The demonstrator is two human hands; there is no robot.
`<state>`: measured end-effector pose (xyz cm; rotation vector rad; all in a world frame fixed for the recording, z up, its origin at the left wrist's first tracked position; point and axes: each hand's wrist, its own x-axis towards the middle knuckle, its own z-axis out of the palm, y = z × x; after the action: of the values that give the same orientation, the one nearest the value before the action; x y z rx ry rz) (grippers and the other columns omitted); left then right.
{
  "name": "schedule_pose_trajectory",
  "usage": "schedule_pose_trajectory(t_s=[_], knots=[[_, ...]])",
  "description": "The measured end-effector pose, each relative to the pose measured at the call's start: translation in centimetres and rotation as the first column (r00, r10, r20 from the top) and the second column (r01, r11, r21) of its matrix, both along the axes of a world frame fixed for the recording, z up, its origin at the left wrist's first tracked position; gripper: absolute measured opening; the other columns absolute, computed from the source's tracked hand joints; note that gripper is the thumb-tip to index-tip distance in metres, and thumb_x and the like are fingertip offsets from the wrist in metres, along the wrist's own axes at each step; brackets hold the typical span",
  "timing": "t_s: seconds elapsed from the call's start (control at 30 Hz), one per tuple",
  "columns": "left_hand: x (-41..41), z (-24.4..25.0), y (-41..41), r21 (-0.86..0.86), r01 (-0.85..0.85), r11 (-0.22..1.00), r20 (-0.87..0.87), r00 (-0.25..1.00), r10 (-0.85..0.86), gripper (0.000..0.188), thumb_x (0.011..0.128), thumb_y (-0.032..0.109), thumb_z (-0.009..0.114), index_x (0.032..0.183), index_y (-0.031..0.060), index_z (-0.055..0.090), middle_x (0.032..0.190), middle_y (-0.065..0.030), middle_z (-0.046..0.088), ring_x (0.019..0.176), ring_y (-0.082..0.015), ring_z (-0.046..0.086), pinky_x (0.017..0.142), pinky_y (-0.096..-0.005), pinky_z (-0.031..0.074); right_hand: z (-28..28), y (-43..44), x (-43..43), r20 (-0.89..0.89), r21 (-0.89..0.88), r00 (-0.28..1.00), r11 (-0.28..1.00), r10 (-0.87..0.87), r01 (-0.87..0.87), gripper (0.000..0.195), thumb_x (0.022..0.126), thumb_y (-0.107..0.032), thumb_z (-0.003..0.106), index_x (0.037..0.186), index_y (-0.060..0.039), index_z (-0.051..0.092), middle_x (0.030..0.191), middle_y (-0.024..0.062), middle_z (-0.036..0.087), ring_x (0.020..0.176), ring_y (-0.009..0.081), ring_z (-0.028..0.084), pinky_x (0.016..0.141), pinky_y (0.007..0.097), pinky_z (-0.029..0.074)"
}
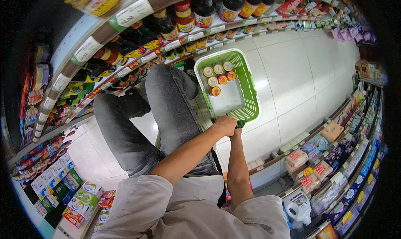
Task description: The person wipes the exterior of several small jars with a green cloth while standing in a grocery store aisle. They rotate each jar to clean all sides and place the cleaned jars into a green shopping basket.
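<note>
My left hand [225,125] is curled into a fist around a dark green, cloth-like item [240,124] at the near end of a shopping basket. Pressed close beside it, my right hand [237,132] grips the same item, its fingers mostly hidden. The green plastic basket [255,94] has a white rim and slotted walls, and stands on the floor. Inside, several small jars are grouped at the far left, lids up. Some have pale yellow-rimmed lids [218,69]; others have orange-red lids [222,79]. The basket's near floor is bare.
Shelves of sauce bottles [204,11] and jars [184,16] curve along the left and far side. My bent knees [170,98] are left of the basket. Shelves at the right hold tissue packs [297,157] and a white jug [297,207]. Boxed goods [83,198] stand at lower left.
</note>
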<state>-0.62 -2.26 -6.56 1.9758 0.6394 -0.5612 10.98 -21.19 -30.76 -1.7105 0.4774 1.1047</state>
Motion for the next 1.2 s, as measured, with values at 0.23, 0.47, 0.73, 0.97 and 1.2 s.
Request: schedule_pose_trajectory(t_s=[0.23,0.47,0.73,0.97,1.2], knots=[[-2.3,6.0,1.0,0.042,-0.424,0.905,0.375,0.846,0.379,0.031,0.085,0.028,0.062,0.078,-0.0013,0.065,0.073,-0.0241,0.064,0.072,-0.0415,0.065,0.067,-0.0484,0.052,11.8,4.6,0.4,-0.04,-0.089,0.996,0.992,0.081,-0.085,0.049,0.092,-0.053,0.054,0.101,-0.0051,0.06,0.077,0.0057,0.061,0.054,0.0152,0.052,0.042,0.0314,0.035],[-9.8,13.0,0.8,-0.141,-0.64,0.755,0.622,0.536,0.571,0.04,0.092,0.032,0.063,0.069,-0.0007,0.058,0.057,-0.0199,0.054,0.051,-0.0376,0.055,0.049,-0.0446,0.041,15.9,2.6,-1.3,0.087,-0.098,0.984,0.984,0.157,-0.148,0.051,0.088,-0.038,0.065,0.114,0.0033,0.05,0.102,0.0186,0.055,0.049,0.0172,0.048,0.039,0.0314,0.041],[-16.7,19.6,2.1,-0.292,-0.738,0.608,0.736,0.232,0.636,0.034,0.091,0.022,0.067,0.07,-0.003,0.057,0.054,-0.0171,0.048,0.043,-0.0277,0.041,0.044,-0.0361,0.036,13.2,5.6,-3.6,0.592,-0.565,0.409,0.72,0.694,-0.403,0.067,0.084,-0.029,0.065,0.123,0.0178,0.036,0.108,0.0346,0.057,0.094,0.0442,0.064,0.057,0.0476,0.057],[-23.5,22.4,3.4,-0.465,-0.733,0.497,0.657,0.09,0.749,0.029,0.095,0.021,0.064,0.08,-0.0039,0.065,0.06,0.0009,0.056,0.059,-0.0028,0.047,0.049,-0.0257,0.04,14.7,-1.6,-2.0,-0.164,-0.533,0.692,0.528,0.703,-0.662,0.046,0.09,-0.035,0.057,0.119,-0.0004,0.049,0.098,0.0244,0.064,0.074,0.0412,0.066,0.058,0.0492,0.056],[-28.1,27.2,5.2,-0.529,-0.63,0.569,0.722,0.018,0.692,0.027,0.095,0.02,0.062,0.086,-0.0044,0.07,0.061,-0.0014,0.061,0.054,-0.0046,0.05,0.047,-0.0254,0.04,25.4,12.8,-9.0,0.525,-0.041,0.512,0.621,0.68,-0.783,0.032,0.098,-0.026,0.056,0.107,0.0039,0.065,0.091,0.008,0.068,0.079,0.0126,0.06,0.067,0.0269,0.05]])
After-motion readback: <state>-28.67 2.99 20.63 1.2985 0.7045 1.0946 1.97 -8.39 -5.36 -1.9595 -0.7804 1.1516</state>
